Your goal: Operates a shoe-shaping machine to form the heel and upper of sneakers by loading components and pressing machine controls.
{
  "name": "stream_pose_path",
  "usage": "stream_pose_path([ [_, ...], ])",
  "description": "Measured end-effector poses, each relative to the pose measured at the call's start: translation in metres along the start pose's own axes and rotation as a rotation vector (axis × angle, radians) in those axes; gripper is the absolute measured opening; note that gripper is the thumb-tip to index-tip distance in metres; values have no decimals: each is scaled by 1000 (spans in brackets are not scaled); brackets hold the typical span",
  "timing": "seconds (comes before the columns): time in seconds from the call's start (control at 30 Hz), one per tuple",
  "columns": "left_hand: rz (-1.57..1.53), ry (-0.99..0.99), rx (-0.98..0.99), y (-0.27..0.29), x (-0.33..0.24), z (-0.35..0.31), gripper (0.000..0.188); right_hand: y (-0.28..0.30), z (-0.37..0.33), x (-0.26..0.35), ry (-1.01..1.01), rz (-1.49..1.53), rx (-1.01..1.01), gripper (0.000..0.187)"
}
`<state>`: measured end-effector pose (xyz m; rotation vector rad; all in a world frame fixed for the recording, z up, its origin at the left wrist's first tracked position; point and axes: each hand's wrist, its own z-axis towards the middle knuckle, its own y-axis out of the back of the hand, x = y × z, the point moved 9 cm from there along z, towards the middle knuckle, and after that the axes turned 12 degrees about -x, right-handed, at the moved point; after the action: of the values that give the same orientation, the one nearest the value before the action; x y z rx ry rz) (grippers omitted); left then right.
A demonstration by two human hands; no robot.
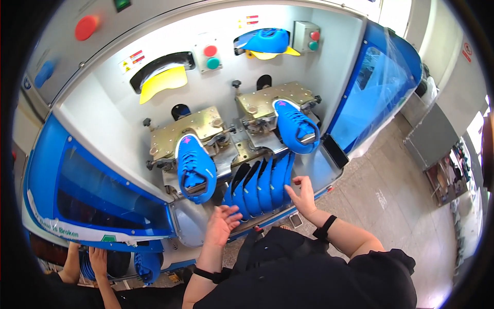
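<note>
A row of nested blue shoe uppers (264, 186) stands on the front ledge of the machine. At its right end my right hand (303, 195) has thumb and fingers apart; whether the fingertips touch the last upper I cannot tell. By the row's left end my left hand (223, 225) is open, palm turned up, holding nothing. Above it, a blue laced shoe upper (196, 167) sits at the left metal fixture (185, 131). Another laced shoe upper (296, 126) sits at the right metal fixture (275, 98).
A bare yellow form (164, 82) juts from the back wall; a blue upper (268, 41) covers another form. Red and green buttons (210, 51) sit between them. Blue side panels (370, 87) flank the bay. At the lower left, another person's hands (95, 260) hold blue pieces.
</note>
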<state>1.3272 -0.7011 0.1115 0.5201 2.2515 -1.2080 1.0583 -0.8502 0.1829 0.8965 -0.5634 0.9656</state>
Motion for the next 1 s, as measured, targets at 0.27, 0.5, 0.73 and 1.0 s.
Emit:
stream_pose_path([
  [0.27,651,157,541,-138,58,-9,30,32,-16,-113,-550,233,-22,44],
  [0.5,705,423,628,-160,92,-22,37,114,2,-34,-1171,783,-84,29],
  [0.73,-85,48,483,-205,2,-29,42,61,38,63,-626,695,160,27],
  [1.0,-225,-306,260,-145,-99,-63,48,21,24,229,980,278,577,38],
])
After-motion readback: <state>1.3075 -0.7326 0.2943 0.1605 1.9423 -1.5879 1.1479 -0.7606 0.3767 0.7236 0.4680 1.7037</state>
